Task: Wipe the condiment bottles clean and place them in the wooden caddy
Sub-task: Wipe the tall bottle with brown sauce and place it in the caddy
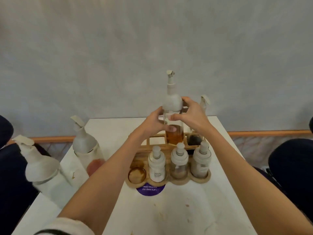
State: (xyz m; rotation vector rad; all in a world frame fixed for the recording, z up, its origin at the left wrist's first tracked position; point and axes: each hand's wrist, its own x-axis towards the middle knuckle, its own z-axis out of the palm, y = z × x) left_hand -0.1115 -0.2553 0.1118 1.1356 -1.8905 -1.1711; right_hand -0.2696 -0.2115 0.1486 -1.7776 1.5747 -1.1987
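A tall clear bottle [174, 133] with amber liquid and a white pump top stands in a back slot of the wooden caddy [144, 181]. My left hand [155, 122] and my right hand [191, 116] both grip its glass body just below the white top. Behind my right hand another pump bottle [205, 100] with dark liquid sits in the caddy. Three small white-capped jars [156, 164] [179, 162] [201, 161] fill front slots; the front-left slot [136, 174] holds nothing. Two large pump bottles [84, 146] [40, 168] stand outside the caddy on the left.
The white table [177, 209] has small stains near its front. A purple round sticker [150, 189] lies just in front of the caddy. Dark chairs [291, 163] flank the table on both sides. A grey wall rises behind.
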